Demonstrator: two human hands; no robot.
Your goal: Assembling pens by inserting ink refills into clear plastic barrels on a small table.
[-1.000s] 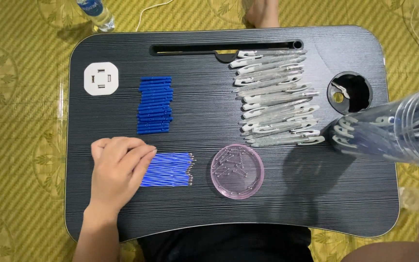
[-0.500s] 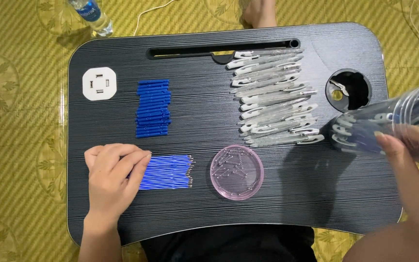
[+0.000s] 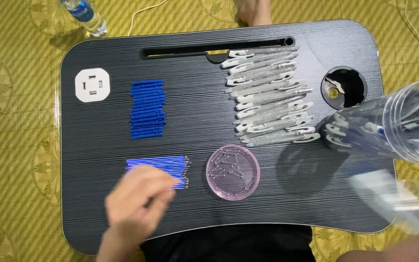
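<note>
Both hands shifted: left hand [image 3: 136,204] off refills [image 3: 158,165], right gone blurry.

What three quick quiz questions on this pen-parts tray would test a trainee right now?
1. True or false: the pink round dish sits to the right of the blue refills on the black lap tray.
2. Which hand is over the refills? A) left hand B) right hand C) neither
3. Fill in: the clear pen barrels with white clips lie in a row near the tray's round ____ hole.

Key:
1. True.
2. A; its fingertips lie over the lower edge of the refills. The right hand is only a blur at the frame's bottom right corner.
3. Cup.
</note>
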